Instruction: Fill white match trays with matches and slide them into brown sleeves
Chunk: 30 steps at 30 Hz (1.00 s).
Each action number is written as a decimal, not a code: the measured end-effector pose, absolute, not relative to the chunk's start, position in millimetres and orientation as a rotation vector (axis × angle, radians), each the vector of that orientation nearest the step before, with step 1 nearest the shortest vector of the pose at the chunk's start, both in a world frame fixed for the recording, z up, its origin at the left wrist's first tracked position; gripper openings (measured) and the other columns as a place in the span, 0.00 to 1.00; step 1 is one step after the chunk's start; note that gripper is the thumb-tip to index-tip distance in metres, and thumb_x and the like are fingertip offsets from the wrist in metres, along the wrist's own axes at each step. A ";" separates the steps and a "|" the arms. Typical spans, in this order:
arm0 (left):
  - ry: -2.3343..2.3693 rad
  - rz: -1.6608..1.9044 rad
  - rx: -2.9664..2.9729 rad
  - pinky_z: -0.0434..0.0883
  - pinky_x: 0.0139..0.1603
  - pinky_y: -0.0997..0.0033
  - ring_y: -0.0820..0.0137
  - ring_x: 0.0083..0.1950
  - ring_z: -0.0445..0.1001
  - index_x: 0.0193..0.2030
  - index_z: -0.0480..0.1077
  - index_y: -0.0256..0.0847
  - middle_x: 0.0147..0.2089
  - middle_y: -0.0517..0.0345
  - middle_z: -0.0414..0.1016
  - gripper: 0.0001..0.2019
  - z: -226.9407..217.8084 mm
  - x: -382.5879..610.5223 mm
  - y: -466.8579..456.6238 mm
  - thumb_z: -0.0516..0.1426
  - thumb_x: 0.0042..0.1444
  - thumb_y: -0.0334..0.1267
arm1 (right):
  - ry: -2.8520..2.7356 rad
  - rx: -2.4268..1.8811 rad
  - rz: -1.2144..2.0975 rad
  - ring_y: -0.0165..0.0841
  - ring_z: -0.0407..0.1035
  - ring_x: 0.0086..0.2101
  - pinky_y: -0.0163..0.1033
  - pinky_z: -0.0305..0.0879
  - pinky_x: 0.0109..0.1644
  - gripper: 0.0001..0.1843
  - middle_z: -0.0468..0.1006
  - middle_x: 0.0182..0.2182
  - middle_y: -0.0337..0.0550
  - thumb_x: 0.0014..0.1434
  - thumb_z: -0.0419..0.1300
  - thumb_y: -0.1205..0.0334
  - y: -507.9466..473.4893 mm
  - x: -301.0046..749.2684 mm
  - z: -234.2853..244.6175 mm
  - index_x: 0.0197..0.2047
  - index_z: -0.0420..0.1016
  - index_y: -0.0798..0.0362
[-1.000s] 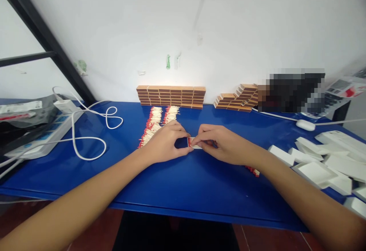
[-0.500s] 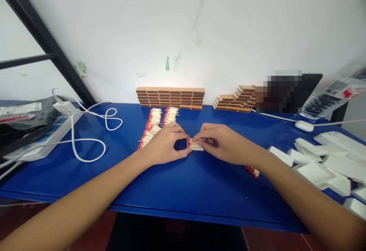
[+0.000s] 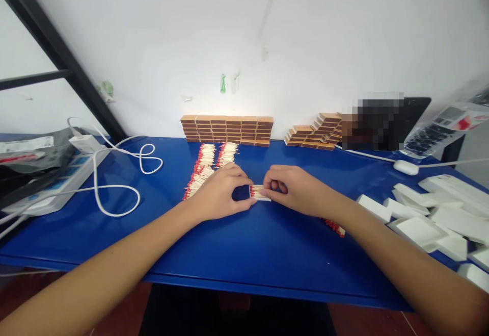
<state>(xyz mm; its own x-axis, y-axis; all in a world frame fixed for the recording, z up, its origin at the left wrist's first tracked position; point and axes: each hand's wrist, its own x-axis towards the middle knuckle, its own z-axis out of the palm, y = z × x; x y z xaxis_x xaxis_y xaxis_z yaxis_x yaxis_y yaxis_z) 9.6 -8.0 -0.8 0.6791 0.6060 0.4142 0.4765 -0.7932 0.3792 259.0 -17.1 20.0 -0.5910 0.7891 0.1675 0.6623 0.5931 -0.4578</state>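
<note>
A small white matchbox tray (image 3: 263, 199) lies on the blue table between my hands, with red-tipped matches (image 3: 256, 191) in it. My left hand (image 3: 217, 193) grips the tray's left end, thumb at the near side and fingertips at the far side. At the tray's right end is my right hand (image 3: 296, 188), its fingers curled and its thumb tip on the matches; whatever it pinches is hidden. Beside and behind my left hand are rows of loose matches (image 3: 206, 158), partly covered by it. More matches (image 3: 335, 227) show under my right forearm.
Stacked brown matchboxes (image 3: 227, 131) line the wall, with a second stepped stack (image 3: 313, 136) to the right. Several white trays (image 3: 420, 224) lie heaped at the right. A power strip (image 3: 64, 185) and looped white cable (image 3: 139, 198) occupy the left. A dark tablet-like object (image 3: 414, 122) leans behind.
My right hand's fingers have curled in more, and its index finger has drawn back from above the matches. My left hand and the tray stay in place.
</note>
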 end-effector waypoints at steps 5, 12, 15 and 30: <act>0.863 0.822 2.638 0.74 0.58 0.52 0.57 0.52 0.75 0.48 0.81 0.44 0.46 0.52 0.80 0.11 -3.5 8.9 -6.7 0.68 0.62 0.43 | -2.409 -1.181 0.567 0.31 0.67 0.29 0.37 0.61 0.33 0.12 0.76 0.30 0.39 0.68 0.62 0.53 -8.8 262.6 20.8 0.34 0.76 0.50; 0.874 0.863 2.611 0.74 0.56 0.53 0.57 0.51 0.75 0.47 0.80 0.42 0.46 0.51 0.80 0.10 -2.2 8.6 -7.1 0.68 0.62 0.43 | -2.206 -1.468 0.126 0.37 0.69 0.30 0.41 0.61 0.35 0.12 0.78 0.29 0.42 0.66 0.61 0.52 27.4 315.5 22.5 0.36 0.78 0.50; 0.864 0.866 2.595 0.74 0.57 0.53 0.57 0.52 0.75 0.47 0.80 0.42 0.46 0.52 0.80 0.11 -2.9 8.5 -8.7 0.68 0.62 0.44 | -2.130 -1.513 -0.287 0.46 0.72 0.43 0.46 0.64 0.44 0.08 0.79 0.39 0.50 0.66 0.60 0.57 53.3 341.7 21.3 0.41 0.78 0.51; 0.893 0.912 2.573 0.73 0.58 0.52 0.56 0.53 0.75 0.47 0.79 0.42 0.46 0.51 0.80 0.11 -7.9 6.8 -2.9 0.68 0.62 0.44 | -2.450 -1.599 -0.867 0.51 0.65 0.48 0.47 0.60 0.44 0.07 0.77 0.45 0.63 0.65 0.64 0.66 131.4 357.2 42.8 0.44 0.82 0.59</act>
